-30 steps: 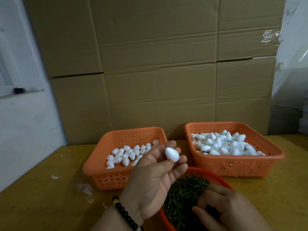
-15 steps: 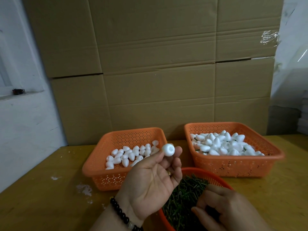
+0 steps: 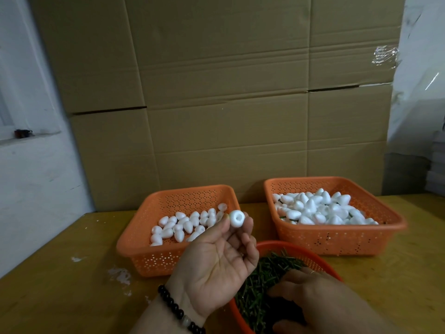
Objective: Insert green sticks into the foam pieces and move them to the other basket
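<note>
Now, nearest to us, our right hand (image 3: 320, 302) lies low over the round bowl (image 3: 313, 255) of green sticks (image 3: 269, 276), its fingers curled down into the pile; we cannot tell whether they have caught one yet. It has barely shifted over the last second.

Just beyond, our left hand (image 3: 216, 266), with a bead bracelet (image 3: 179, 312) at the wrist, is raised palm up and pinches one foam piece (image 3: 237, 218) between thumb and fingertips. A second ago that piece showed its smooth side; since then we have rolled it so the hollow in its end faces us. That, we judge, readies it to take a stick as soon as the right hand brings one.

Farther back on the yellow table (image 3: 48, 280), the left basket (image 3: 134, 239) holds a thin layer of plain foam pieces, and the right basket (image 3: 390, 222) is heaped fuller, with green stems showing among them, so it looks like the destination. Behind both stands a wall of cardboard boxes (image 3: 216, 92).
</note>
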Action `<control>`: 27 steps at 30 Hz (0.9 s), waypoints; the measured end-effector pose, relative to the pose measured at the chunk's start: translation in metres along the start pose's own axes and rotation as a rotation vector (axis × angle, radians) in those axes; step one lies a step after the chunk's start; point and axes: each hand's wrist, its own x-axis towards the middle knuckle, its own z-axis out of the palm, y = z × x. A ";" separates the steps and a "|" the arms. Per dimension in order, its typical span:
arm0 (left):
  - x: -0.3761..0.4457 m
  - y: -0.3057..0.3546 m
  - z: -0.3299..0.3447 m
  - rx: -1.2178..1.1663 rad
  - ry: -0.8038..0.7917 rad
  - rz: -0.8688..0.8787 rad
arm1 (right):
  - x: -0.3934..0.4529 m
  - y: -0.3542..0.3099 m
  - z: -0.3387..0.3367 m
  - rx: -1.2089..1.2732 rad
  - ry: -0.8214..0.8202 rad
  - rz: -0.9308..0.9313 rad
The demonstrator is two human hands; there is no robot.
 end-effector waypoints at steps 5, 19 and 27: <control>0.001 -0.001 -0.002 0.026 0.038 -0.011 | 0.004 0.000 -0.003 0.055 0.000 -0.005; 0.002 -0.003 -0.002 0.128 0.057 -0.006 | 0.005 0.002 -0.007 0.150 0.061 0.041; 0.003 -0.006 -0.005 0.236 0.056 0.035 | -0.002 0.001 -0.011 0.226 0.367 0.077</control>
